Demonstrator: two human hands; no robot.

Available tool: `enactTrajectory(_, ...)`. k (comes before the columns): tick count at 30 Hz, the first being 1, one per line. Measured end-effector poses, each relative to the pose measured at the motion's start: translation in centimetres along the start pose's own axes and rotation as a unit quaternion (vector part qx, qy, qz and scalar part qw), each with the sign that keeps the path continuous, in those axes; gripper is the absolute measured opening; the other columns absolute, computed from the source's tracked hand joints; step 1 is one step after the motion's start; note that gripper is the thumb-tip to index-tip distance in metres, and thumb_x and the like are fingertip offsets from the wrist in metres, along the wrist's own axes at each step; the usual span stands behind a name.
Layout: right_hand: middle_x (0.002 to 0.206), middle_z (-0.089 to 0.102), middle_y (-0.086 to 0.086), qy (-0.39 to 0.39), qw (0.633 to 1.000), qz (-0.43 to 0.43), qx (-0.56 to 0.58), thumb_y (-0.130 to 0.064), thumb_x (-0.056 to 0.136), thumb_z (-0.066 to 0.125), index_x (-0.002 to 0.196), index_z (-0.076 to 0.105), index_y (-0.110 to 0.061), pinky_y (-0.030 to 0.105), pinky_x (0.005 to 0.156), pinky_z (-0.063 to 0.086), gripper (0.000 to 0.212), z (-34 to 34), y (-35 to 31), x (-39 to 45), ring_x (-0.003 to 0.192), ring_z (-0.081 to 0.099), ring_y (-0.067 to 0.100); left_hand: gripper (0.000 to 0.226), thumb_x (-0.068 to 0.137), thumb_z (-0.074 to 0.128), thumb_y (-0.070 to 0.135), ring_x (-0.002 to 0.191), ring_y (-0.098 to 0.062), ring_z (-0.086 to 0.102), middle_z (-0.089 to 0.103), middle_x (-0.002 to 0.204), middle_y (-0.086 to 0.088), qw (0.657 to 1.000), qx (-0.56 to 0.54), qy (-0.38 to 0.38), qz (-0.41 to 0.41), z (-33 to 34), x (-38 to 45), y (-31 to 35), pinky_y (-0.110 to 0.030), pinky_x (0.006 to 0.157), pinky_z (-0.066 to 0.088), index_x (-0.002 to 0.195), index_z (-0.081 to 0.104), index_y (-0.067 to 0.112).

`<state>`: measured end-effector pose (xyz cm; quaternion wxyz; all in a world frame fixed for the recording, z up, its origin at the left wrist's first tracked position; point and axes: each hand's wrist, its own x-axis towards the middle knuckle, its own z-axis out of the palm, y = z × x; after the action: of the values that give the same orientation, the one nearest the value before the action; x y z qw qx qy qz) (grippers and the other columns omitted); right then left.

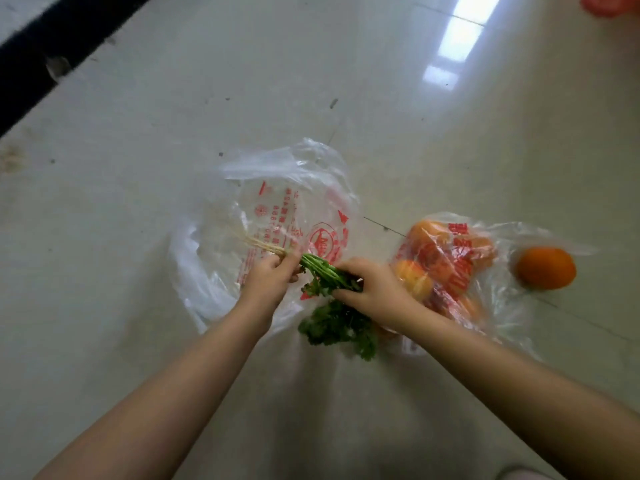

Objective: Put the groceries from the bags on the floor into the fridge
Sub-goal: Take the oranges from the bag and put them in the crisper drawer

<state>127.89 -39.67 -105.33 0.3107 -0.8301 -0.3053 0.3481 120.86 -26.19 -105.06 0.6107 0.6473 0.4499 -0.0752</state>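
A bunch of green herbs (334,315) with pale roots is held over the floor between both hands. My left hand (272,278) grips it near the root end; my right hand (372,289) grips the green stems, and the leaves hang below. Behind them lies a clear plastic bag (277,209) with red print, crumpled and open on the floor. To the right lies a second clear bag (453,268) with several oranges inside. One loose orange (545,268) sits at that bag's mouth.
The floor is pale glossy tile (346,81) with window glare at the upper right. A dark strip (45,53) runs along the upper left edge. Something red (609,5) shows at the top right corner.
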Motion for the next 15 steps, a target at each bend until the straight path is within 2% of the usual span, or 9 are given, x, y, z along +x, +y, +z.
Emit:
enactTrajectory(2,0.112,0.062,0.005,-0.003,1.000,-0.004,0.004,-0.013,0.085,0.062,0.123,0.058,-0.012,0.018,0.086,0.039,0.038,-0.3,-0.2,-1.2,0.094,0.048,0.005,0.029,0.096,0.047,0.030,0.073,-0.010,0.054,0.057,0.076,0.004,0.998,-0.063,0.013,-0.011,1.1,-1.1,0.9,-0.021,0.061,0.035,0.071,0.055,0.019)
enactTrajectory(5,0.117,0.060,0.004,-0.029,0.999,0.012,-0.030,-0.019,0.086,0.061,0.129,0.051,-0.013,0.017,0.087,0.045,0.045,-2.7,0.6,-3.7,0.096,0.052,0.006,0.029,0.100,0.040,0.020,0.080,-0.022,0.058,0.054,0.070,0.000,0.985,-0.158,0.042,-0.052,2.8,-2.2,1.8,-0.021,0.057,0.037,0.080,0.057,0.007)
enactTrajectory(6,0.116,0.061,0.005,-0.008,0.999,0.018,-0.043,-0.019,0.086,0.061,0.128,0.052,-0.011,0.016,0.085,0.046,0.044,-3.9,1.3,-4.7,0.095,0.053,0.007,0.027,0.100,0.037,0.018,0.079,-0.024,0.058,0.053,0.068,-0.001,0.985,-0.158,0.040,-0.064,3.4,-2.3,2.1,-0.022,0.056,0.037,0.092,0.057,0.002)
enactTrajectory(7,0.113,0.063,0.007,0.032,0.998,0.025,-0.052,-0.017,0.086,0.061,0.124,0.056,-0.008,0.012,0.081,0.047,0.039,-5.4,2.2,-5.9,0.093,0.054,0.008,0.031,0.101,0.035,0.018,0.072,-0.021,0.056,0.052,0.067,-0.002,0.987,-0.143,0.028,-0.071,4.2,-2.5,2.5,-0.024,0.057,0.038,0.111,0.056,-0.003)
enactTrajectory(8,0.108,0.065,0.011,0.082,0.994,0.037,-0.057,-0.013,0.086,0.060,0.117,0.060,-0.003,0.007,0.076,0.046,0.032,-7.0,3.2,-7.1,0.090,0.055,0.011,0.034,0.101,0.033,0.018,0.066,-0.016,0.052,0.052,0.067,-0.003,0.990,-0.123,0.010,-0.073,5.0,-2.6,2.8,-0.025,0.059,0.039,0.121,0.051,-0.004)
enactTrajectory(10,0.099,0.067,0.018,0.177,0.977,0.088,-0.076,-0.002,0.085,0.060,0.104,0.066,0.005,0.002,0.069,0.043,0.021,-10.2,6.0,-9.4,0.084,0.059,0.020,0.033,0.101,0.032,0.015,0.060,-0.014,0.048,0.050,0.066,-0.005,0.994,-0.088,-0.032,-0.054,6.8,-2.4,3.2,-0.028,0.061,0.041,0.123,0.046,-0.005)
enactTrajectory(11,0.098,0.068,0.021,0.200,0.966,0.130,-0.102,0.000,0.085,0.060,0.100,0.067,0.007,0.006,0.069,0.043,0.019,-11.6,7.6,-10.3,0.084,0.061,0.024,0.029,0.100,0.031,0.013,0.059,-0.016,0.047,0.049,0.063,-0.006,0.995,-0.069,-0.053,-0.040,7.8,-2.3,3.4,-0.029,0.062,0.041,0.118,0.046,-0.005)
enactTrajectory(13,0.101,0.068,0.025,0.180,0.944,0.219,-0.167,-0.003,0.086,0.059,0.098,0.068,0.007,0.029,0.077,0.045,0.019,-13.3,11.1,-11.2,0.090,0.063,0.035,0.020,0.099,0.033,0.013,0.059,-0.018,0.048,0.048,0.061,-0.006,0.996,-0.016,-0.078,-0.028,9.6,-2.4,4.1,-0.033,0.071,0.042,0.106,0.046,0.000)
enactTrajectory(15,0.109,0.064,0.028,0.147,0.924,0.266,-0.232,-0.008,0.086,0.057,0.101,0.067,0.007,0.037,0.082,0.043,0.023,-13.8,14.1,-11.1,0.100,0.059,0.039,0.021,0.099,0.034,0.014,0.059,-0.017,0.048,0.049,0.063,-0.006,0.994,0.026,-0.101,-0.022,11.4,-2.6,4.7,-0.034,0.073,0.042,0.114,0.043,0.001)
